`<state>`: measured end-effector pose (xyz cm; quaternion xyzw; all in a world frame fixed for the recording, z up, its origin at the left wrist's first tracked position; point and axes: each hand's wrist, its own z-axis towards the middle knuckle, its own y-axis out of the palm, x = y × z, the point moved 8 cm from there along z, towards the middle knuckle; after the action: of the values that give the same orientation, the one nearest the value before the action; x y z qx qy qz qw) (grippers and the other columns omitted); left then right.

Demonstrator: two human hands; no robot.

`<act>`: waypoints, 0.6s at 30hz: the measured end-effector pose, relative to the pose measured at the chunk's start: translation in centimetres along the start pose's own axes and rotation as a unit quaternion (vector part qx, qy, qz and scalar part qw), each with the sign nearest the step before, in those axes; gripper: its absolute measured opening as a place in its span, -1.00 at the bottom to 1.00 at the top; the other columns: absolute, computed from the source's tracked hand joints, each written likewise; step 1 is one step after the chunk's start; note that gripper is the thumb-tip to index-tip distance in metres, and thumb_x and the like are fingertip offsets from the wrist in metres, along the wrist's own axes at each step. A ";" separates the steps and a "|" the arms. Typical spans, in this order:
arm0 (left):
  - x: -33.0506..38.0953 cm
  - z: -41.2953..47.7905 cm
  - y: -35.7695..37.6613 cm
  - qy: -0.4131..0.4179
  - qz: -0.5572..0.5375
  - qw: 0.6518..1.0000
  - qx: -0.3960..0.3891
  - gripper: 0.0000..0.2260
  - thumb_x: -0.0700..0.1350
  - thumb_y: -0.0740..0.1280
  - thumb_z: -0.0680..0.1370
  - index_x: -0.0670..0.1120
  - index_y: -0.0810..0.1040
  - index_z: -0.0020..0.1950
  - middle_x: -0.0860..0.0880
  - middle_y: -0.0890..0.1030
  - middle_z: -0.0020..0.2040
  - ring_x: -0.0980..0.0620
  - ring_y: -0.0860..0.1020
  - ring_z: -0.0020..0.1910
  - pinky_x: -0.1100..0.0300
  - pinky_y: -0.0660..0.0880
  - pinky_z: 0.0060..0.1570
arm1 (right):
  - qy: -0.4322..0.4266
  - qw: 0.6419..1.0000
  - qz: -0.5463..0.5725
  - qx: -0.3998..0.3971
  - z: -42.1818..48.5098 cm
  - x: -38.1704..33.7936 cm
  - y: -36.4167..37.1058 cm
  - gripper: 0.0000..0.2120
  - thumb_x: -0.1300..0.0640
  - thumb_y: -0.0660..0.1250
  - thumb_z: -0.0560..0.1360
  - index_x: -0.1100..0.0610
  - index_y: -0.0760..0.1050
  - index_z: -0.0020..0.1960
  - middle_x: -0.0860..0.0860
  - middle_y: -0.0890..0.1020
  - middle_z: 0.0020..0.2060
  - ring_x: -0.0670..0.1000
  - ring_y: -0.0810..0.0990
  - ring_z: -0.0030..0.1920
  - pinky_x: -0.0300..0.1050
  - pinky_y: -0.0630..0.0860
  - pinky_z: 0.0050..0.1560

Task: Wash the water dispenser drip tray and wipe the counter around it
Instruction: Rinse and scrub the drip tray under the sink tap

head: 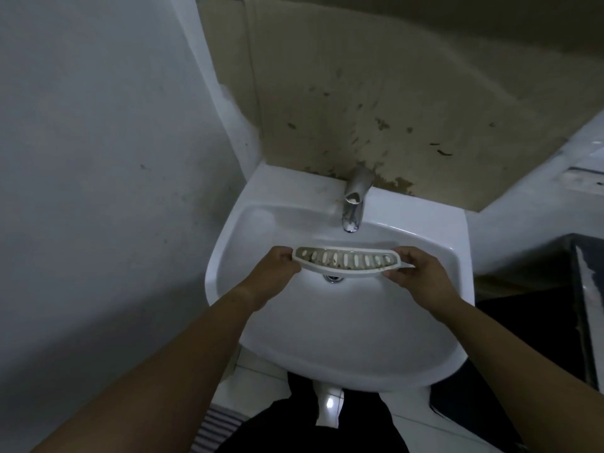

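Note:
A white curved drip tray (346, 260) with a slotted grille hangs over the basin of a white sink (340, 338), just in front of the chrome tap (354, 204). My left hand (277, 266) grips the tray's left end. My right hand (416, 268) pinches its right end between thumb and fingers. The tray tilts its grille side toward me. The sink's drain (333, 278) shows just below the tray. No water runs from the tap.
A stained brown board (359, 109) stands behind the sink against the wall. A grey wall (98, 158) closes the left side. A dark counter edge (585, 289) lies to the right. White floor tiles (258, 380) show below the sink.

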<state>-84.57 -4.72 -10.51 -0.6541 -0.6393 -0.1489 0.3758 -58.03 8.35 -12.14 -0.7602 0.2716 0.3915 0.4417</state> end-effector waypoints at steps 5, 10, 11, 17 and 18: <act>0.0 1.2 -0.5 -0.008 -0.002 1.000 -0.004 -0.70 -0.16 0.26 0.59 -0.10 0.42 0.32 -0.09 0.50 0.11 -0.04 0.47 0.05 0.10 0.40 0.07 | 0.026 1.000 0.008 -0.007 0.8 0.4 0.6 -0.73 0.22 0.52 0.42 0.12 0.62 0.11 -0.05 0.67 0.03 -0.11 0.63 -0.02 -0.11 0.60 -0.01; -0.4 2.2 -1.5 -0.018 -0.007 1.000 -0.002 -0.59 -0.15 0.27 0.57 -0.10 0.37 0.43 -0.10 0.51 0.22 -0.06 0.48 0.16 0.05 0.42 0.20 | 0.056 0.998 0.031 -0.008 1.3 0.6 1.4 -0.75 0.21 0.52 0.43 0.12 0.62 0.09 -0.01 0.69 0.01 -0.09 0.63 -0.10 -0.19 0.54 -0.10; -0.4 2.3 -1.6 -0.019 -0.010 1.000 -0.004 -0.58 -0.15 0.27 0.57 -0.10 0.36 0.43 -0.10 0.51 0.23 -0.07 0.48 0.18 0.04 0.42 0.21 | 0.065 0.997 0.037 -0.009 1.4 0.7 1.6 -0.76 0.21 0.51 0.44 0.11 0.62 0.09 -0.01 0.69 0.01 -0.08 0.63 -0.10 -0.17 0.55 -0.11; -0.7 3.4 -1.6 -0.028 -0.012 0.999 -0.009 -0.56 -0.13 0.29 0.56 -0.05 0.36 0.44 -0.09 0.49 0.28 -0.08 0.48 0.21 0.06 0.43 0.18 | 0.108 0.993 0.046 -0.024 1.4 1.7 2.4 -0.79 0.16 0.49 0.46 0.10 0.62 0.09 0.03 0.70 -0.01 0.10 0.64 -0.09 -0.02 0.61 -0.18; -0.9 3.5 -1.5 -0.030 -0.013 0.999 -0.012 -0.56 -0.13 0.29 0.56 -0.04 0.36 0.44 -0.08 0.49 0.28 -0.07 0.48 0.21 0.07 0.43 0.17 | 0.113 0.992 0.047 -0.026 1.3 1.8 2.5 -0.78 0.14 0.49 0.47 0.10 0.62 0.11 0.04 0.70 0.00 0.11 0.65 -0.07 -0.04 0.61 -0.18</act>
<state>-87.10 -3.16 -13.00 -0.6544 -0.6569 -0.1416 0.3467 -59.40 8.27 -15.18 -0.7973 0.3444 0.3304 0.3694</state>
